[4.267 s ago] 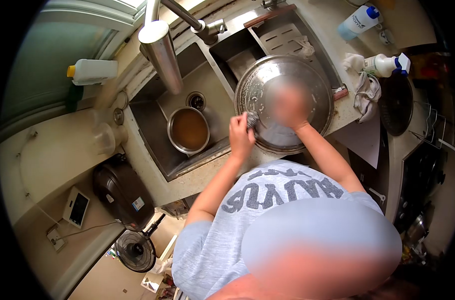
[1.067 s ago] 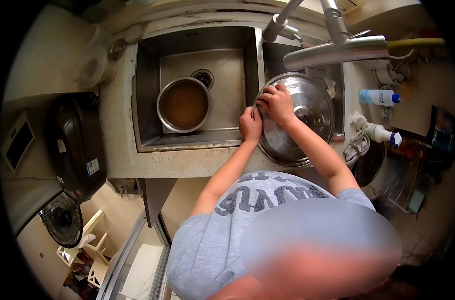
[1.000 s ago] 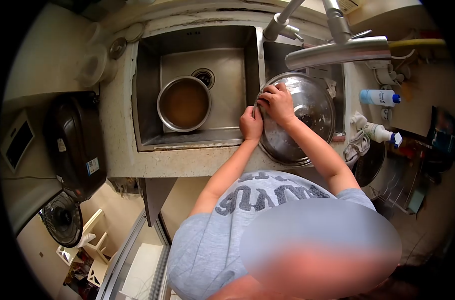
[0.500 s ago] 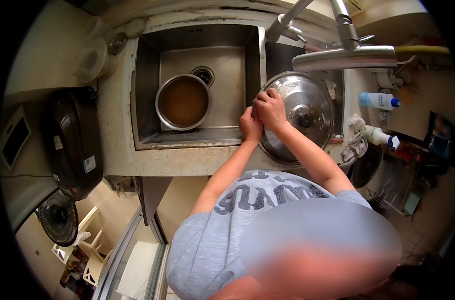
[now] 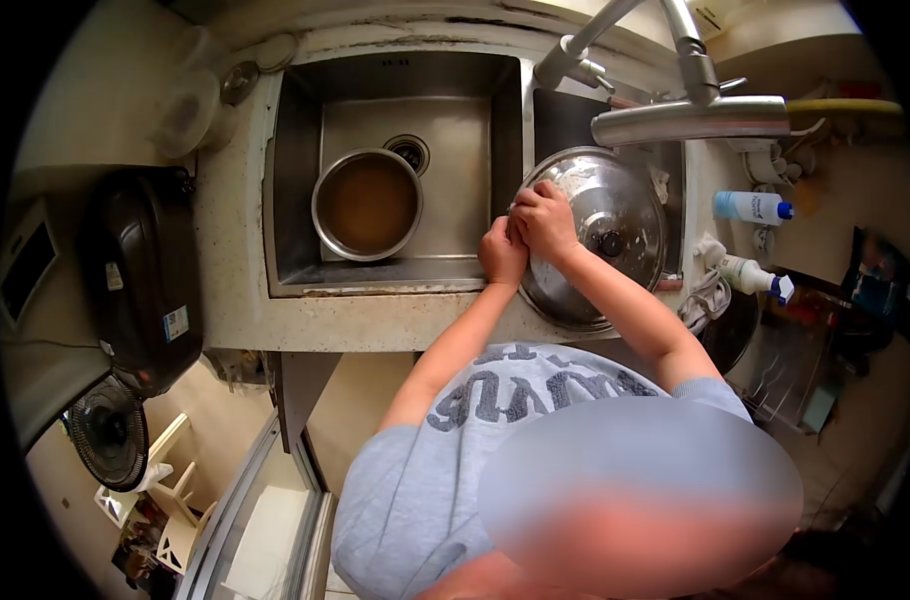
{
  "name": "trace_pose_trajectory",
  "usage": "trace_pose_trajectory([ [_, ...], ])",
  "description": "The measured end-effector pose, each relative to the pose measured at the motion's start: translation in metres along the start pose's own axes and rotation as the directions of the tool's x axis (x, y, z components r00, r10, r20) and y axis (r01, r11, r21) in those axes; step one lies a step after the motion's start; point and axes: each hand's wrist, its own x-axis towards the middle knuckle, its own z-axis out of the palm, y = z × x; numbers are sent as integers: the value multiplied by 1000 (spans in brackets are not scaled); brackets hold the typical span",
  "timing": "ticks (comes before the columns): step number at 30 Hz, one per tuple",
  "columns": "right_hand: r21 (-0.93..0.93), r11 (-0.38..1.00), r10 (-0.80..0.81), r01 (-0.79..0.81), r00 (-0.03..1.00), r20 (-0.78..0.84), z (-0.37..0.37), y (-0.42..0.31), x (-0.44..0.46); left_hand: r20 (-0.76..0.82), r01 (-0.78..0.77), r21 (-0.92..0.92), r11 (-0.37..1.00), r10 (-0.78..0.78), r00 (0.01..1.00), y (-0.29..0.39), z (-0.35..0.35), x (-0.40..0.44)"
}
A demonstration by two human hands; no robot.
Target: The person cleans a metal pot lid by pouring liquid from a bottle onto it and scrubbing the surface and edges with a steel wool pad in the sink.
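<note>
My left hand (image 5: 502,252) and my right hand (image 5: 542,222) are pressed together at the left rim of a large round metal lid (image 5: 630,200). Both have their fingers curled closed. Whatever lies between them is hidden, so I cannot tell whether they grip the rim or some small thing. The lid, with a dark knob and pale specks on it, covers much of the right-hand basin. In the left basin (image 5: 450,120) stands a round metal pot (image 5: 367,256) with brownish liquid inside, close to the drain.
A metal faucet (image 5: 690,120) reaches over the right basin. Bottles, a blue-capped one (image 5: 753,206) and a spray bottle (image 5: 750,273), stand on the right beside a crumpled cloth (image 5: 707,300). Plastic containers (image 5: 190,115) sit at the left back of the counter (image 5: 230,250).
Almost nothing differs. My hands stay together at the lid's rim, with only a slight shift of the right hand, and the whole view has moved a little.
</note>
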Motion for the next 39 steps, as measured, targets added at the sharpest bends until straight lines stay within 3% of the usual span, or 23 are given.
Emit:
trace_pose_trajectory([
  [5,33,992,122,-120,989,-83,-6,1,10,33,-3,60,998,1,999,-5,-1,-2],
  [7,-2,998,67,-67,998,16,9,-3,-5,17,-12,28,1000,11,1000,-2,0,-2],
  [9,51,998,-32,35,998,-55,3,6,-3,-18,-17,-12,1000,17,1000,1,0,-2],
  [11,-25,992,126,-127,991,-36,17,35,6,-19,-22,-29,999,22,1000,-3,1,-4],
  [12,-149,987,63,-68,997,-34,-25,20,27,0,-17,25,1000,17,1000,-8,2,-5],
  [13,-75,972,214,-222,972,-96,-18,25,27,13,-20,73,997,19,1000,-10,3,-3],
  [15,-206,970,79,-130,968,-239,10,35,14,1,-17,28,999,17,1000,-9,6,-5],
  [16,-164,977,98,-135,971,-219,35,38,3,-4,-10,26,1000,10,1000,-9,5,-4],
  [17,-79,991,103,-107,993,-53,26,20,2,-7,-2,30,1000,2,1000,-9,5,-3],
  [19,202,978,-39,57,995,-94,-9,-9,-1,-3,25,75,997,-25,1000,-8,3,-4],
  [21,123,989,99,-82,986,-137,-8,2,12,-9,6,11,1000,-5,1000,-5,2,-4],
  [23,45,993,119,-112,971,-206,0,4,14,7,22,38,999,-22,1000,-7,2,-5],
  [25,-8,998,69,-70,995,-72,-6,-12,10,22,-20,82,996,18,1000,-7,0,-3],
  [26,11,994,105,-105,993,-47,-9,-15,9,21,-20,81,996,18,1000,-9,0,-3],
  [27,165,986,-3,9,999,-35,-12,-24,-8,31,37,64,997,-39,999,-5,3,-1],
  [29,312,949,32,-34,999,12,-17,-15,-10,44,100,57,993,-103,994,-6,1,-4],
  [31,239,957,165,-163,986,10,-17,5,-19,71,32,67,997,-37,997,-7,0,-1],
  [32,203,952,231,-228,973,9,-17,15,-24,157,71,108,992,-88,984,-9,-2,1],
  [34,397,818,444,-415,896,21,-47,6,-28,103,22,55,998,-28,994,-3,1,8],
  [35,275,873,411,-403,911,31,-64,-3,-31,35,-5,10,1000,5,999,-1,-1,9],
  [36,141,906,397,-399,917,43,-75,-9,-40,160,13,73,997,-25,987,12,-4,32],
  [37,137,902,407,-409,912,43,-71,-11,-50,87,-128,95,987,120,989,7,7,43],
  [39,-23,990,138,-142,980,-142,-55,-10,-64,174,-179,116,977,157,972,-5,19,58],
])
